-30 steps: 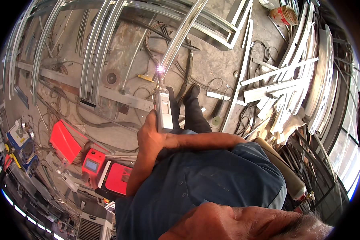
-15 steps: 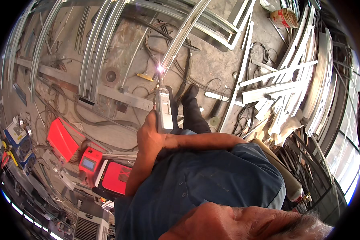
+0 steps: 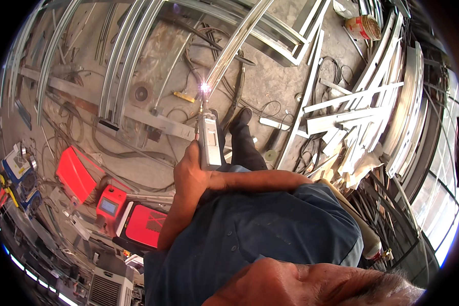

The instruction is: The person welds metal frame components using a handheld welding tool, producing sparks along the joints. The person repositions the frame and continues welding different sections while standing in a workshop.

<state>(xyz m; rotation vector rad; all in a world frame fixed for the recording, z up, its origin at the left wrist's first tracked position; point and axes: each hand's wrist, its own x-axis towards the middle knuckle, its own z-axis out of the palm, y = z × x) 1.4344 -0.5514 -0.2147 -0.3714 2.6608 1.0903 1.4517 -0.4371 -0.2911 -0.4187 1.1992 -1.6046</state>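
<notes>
My left hand (image 3: 188, 166) is closed around the side of a grey, box-bodied welding torch (image 3: 210, 142), one finger stretched along it. From the right, my right forearm (image 3: 262, 179) reaches the rear of the torch. There my right hand (image 3: 215, 181) sits against the left one, its fingers hidden. A narrow brass-coloured nozzle (image 3: 204, 106) points away from me. At its tip a bright white-violet spark (image 3: 204, 87) glows against the near end of a silvery metal profile (image 3: 239, 38). The glare hides the exact contact point.
Long metal frames (image 3: 127, 66) span the far left. Cables (image 3: 232, 102) snake over the concrete near my shoe (image 3: 241, 118). Cut metal strips (image 3: 349, 120) pile up at right, beside a gas cylinder (image 3: 359, 229). A red machine (image 3: 145, 224) stands close on my left; a yellow-handled tool (image 3: 183, 97) lies near the spark.
The view has shifted slightly, with the red machine a little further left in the picture. Both hands and the torch hold their position, and the spark still glows.
</notes>
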